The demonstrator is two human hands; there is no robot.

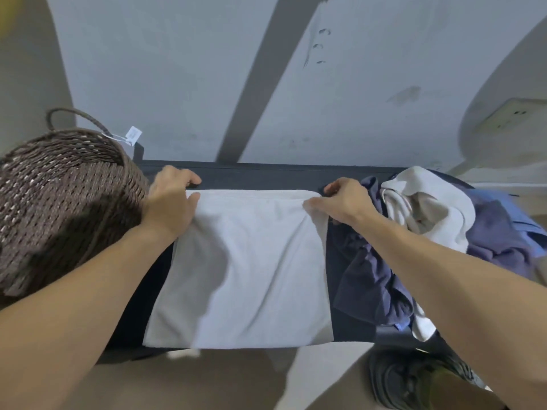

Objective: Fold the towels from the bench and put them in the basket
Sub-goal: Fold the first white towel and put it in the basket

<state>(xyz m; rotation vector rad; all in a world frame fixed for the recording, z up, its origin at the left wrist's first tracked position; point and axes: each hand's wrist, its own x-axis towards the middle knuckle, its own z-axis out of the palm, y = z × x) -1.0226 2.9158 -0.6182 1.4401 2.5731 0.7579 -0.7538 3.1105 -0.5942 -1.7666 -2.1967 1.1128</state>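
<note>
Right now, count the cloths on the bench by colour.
White or cream: 2, the flat towel and one in the pile
Navy: 1
Lighter blue-purple: 1
Total: 4, though the pile may hide more.

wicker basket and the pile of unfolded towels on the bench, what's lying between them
In the head view, a white towel lies spread flat on the dark bench between the wicker basket and the pile; both hands pinch its far corners.

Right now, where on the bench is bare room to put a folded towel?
Bare bench shows only in narrow strips beside the white towel and behind it by the wall. The right end is crowded with the towel pile; the basket fills the left.
</note>
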